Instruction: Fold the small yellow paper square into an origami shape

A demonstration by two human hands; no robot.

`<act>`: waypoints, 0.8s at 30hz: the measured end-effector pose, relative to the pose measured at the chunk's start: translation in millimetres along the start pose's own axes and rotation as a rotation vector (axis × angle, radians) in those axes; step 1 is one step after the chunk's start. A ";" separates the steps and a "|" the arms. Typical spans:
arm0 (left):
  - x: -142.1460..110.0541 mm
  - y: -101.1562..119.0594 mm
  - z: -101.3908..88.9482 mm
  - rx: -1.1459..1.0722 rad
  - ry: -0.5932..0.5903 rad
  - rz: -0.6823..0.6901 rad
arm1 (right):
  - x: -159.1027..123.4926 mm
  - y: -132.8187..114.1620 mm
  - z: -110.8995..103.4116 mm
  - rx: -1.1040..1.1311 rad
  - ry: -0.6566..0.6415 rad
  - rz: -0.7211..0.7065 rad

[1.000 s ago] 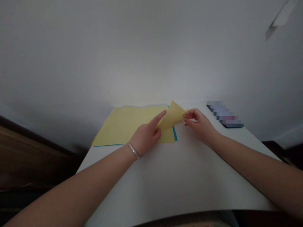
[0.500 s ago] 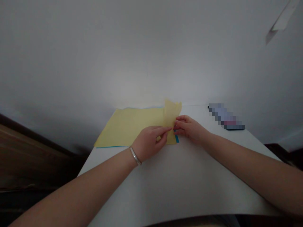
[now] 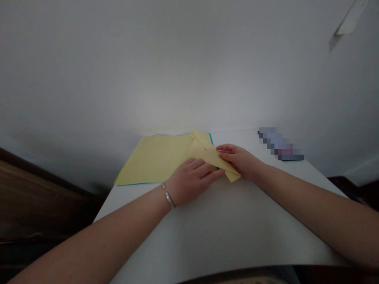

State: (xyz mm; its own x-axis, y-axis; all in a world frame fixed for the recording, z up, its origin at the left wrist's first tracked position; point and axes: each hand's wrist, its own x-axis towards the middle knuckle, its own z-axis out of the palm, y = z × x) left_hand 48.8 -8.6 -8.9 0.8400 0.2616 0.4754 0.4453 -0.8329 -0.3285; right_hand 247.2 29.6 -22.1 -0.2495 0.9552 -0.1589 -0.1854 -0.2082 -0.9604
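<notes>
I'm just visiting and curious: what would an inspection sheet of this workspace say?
Surface: white tabletop.
Job's things: pale yellow paper sheet over a blue sheet, with a folded yellow paper flap.
Clutter: flat dark phone, screen blurred out.
Hands: left hand, wearing a silver bangle, lies on the flap; right hand is on its other end.
Cables: nothing seen.
Surroundings: plain grey-white wall, brown wooden furniture at lower left.

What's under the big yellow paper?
A thin edge of blue paper peeks out from under the yellow paper. The rest of the blue is covered up, so I can't see it.
</notes>
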 end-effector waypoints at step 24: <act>1.7 16.5 2.6 0.302 -0.188 -0.047 | -5.1 -1.9 -19.2 -0.727 -0.264 -0.230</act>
State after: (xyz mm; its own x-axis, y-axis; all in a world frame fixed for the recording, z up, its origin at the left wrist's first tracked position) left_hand 58.3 -20.6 -15.7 0.8464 0.4045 0.3464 0.5325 -0.6438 -0.5494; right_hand 267.1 29.1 -23.8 -0.5134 0.8575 0.0326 0.3827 0.2628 -0.8857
